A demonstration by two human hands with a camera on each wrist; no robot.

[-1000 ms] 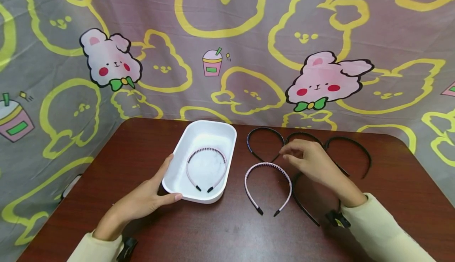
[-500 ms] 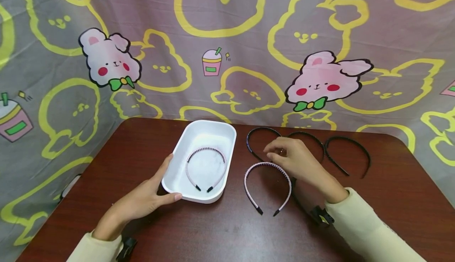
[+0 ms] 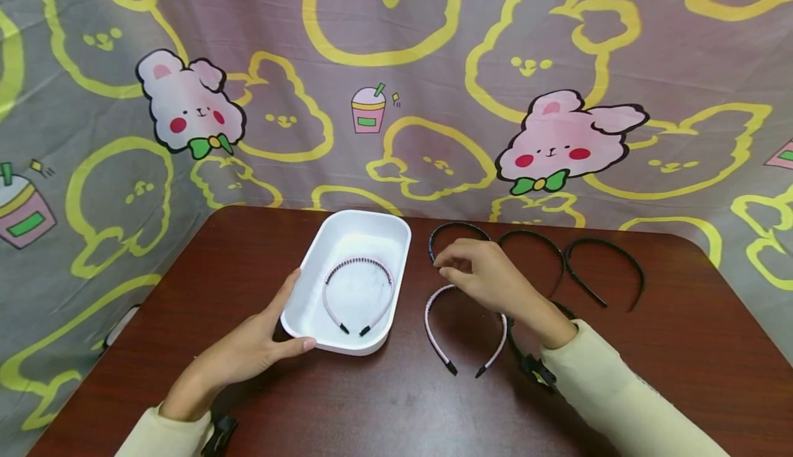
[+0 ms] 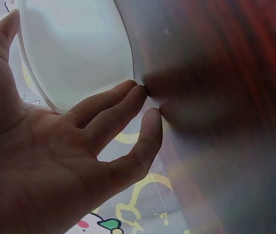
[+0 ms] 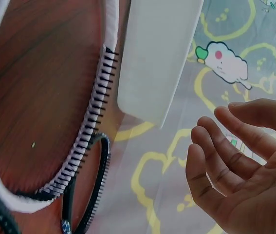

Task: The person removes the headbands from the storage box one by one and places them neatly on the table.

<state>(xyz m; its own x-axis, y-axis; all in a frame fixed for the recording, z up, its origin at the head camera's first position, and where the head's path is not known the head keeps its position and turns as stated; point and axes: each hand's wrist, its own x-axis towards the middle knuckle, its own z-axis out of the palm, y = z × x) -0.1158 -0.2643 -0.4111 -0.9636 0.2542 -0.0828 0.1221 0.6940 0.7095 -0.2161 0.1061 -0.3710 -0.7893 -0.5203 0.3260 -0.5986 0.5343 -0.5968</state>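
My left hand (image 3: 250, 347) rests against the near left corner of a white plastic tray (image 3: 347, 344), thumb at the near side and fingers along the left side. In the left wrist view its fingertips (image 4: 145, 92) touch the table beside the tray. A pale pink toothed headband (image 3: 325, 305) lies inside the tray. Over the table to the right hovers my right hand (image 3: 489, 278), fingers loosely bent and holding nothing. Beneath it lies another pale pink headband (image 3: 436, 340), its arch partly hidden in the head view. The right wrist view shows that headband's teeth (image 5: 96, 97) close up.
Several black headbands lie farther back and right, including a dark one with bluish decoration (image 3: 431, 247), a middle one (image 3: 537, 235) and the rightmost one (image 3: 619, 250). Another (image 3: 514, 347) is mostly hidden under my right forearm. A patterned curtain (image 3: 396, 99) stands behind the brown table (image 3: 396, 416).
My right hand has moved left, from above the black headbands to over the arch of the pink headband on the table. The left hand and the tray have stayed in place.
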